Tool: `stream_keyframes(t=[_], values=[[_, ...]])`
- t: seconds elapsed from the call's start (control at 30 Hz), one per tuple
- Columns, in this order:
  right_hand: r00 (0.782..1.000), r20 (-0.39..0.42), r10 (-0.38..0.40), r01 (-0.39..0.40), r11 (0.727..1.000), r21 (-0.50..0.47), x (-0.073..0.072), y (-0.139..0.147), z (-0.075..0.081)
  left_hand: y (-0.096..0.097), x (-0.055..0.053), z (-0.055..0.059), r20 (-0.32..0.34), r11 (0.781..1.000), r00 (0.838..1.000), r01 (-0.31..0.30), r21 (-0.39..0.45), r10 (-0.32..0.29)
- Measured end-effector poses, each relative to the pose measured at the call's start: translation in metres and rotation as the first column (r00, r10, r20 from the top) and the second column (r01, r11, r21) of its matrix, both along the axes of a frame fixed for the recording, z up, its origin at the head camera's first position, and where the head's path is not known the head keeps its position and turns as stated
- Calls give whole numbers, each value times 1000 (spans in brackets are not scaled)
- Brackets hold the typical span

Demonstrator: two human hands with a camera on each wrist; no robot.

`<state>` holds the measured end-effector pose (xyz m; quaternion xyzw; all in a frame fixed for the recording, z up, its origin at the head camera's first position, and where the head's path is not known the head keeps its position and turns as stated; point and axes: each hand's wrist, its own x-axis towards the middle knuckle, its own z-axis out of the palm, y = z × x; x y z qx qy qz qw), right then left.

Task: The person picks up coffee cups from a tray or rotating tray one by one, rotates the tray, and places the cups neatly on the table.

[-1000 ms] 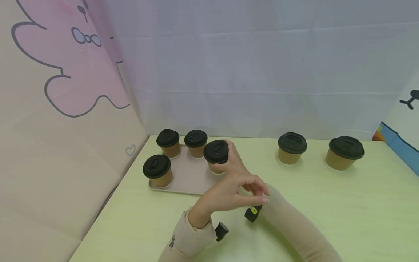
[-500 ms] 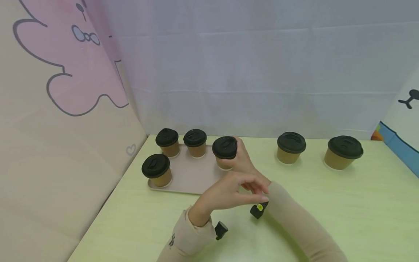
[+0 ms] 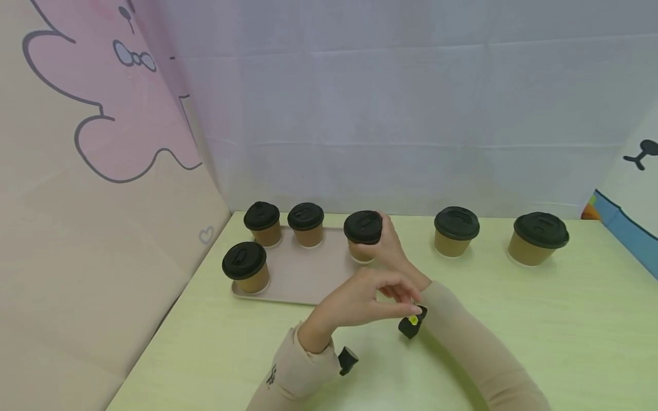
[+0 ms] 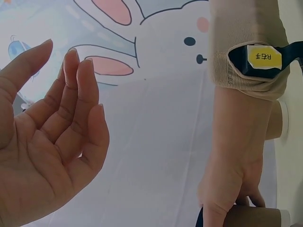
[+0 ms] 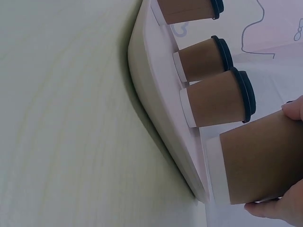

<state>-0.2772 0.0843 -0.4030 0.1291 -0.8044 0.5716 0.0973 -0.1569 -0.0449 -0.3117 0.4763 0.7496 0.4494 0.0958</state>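
A brown paper coffee cup with a black lid [image 3: 362, 227] is in my right hand [image 3: 389, 249], which grips it from the right side. In the head view the cup overlaps the right end of the pinkish tray [image 3: 303, 271]. The right wrist view has the held cup [image 5: 260, 163] close by the tray's edge, thumb and fingers around its wall. My left hand [image 3: 360, 299] hovers in front of the right forearm, holding nothing. Its fingers are loosely bent, the palm [image 4: 42, 165] showing in the left wrist view.
Three lidded cups stand on the tray: a back-left cup [image 3: 263, 222], a back-middle cup [image 3: 306, 224] and a front-left cup [image 3: 247, 267]. Two more, a nearer cup [image 3: 454, 231] and a farther-right cup [image 3: 537, 238], stand on the yellow table [image 3: 514, 308]. A white curtain [image 3: 360, 114] closes the back.
My right hand has moved the gripped cup to the right and slightly back, toward the tray's right end. The left hand has stayed almost still.
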Motion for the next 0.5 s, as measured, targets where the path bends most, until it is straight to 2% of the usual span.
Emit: stream_keyframes(t=[0.03, 0.33, 0.5], values=[[1000, -1, -7, 7, 1000, 4, -5, 2, -5, 0, 0, 0, 5, 1000, 1000, 0, -2, 0], [997, 26, -70, 69, 996, 54, -13, 11, -4, 0, -1, -1, 61, 999, 998, 24, -36, -22], [995, 15, -95, 94, 994, 52, -18, 15, -5, 0, -1, -1, 54, 998, 998, 44, -46, -41]])
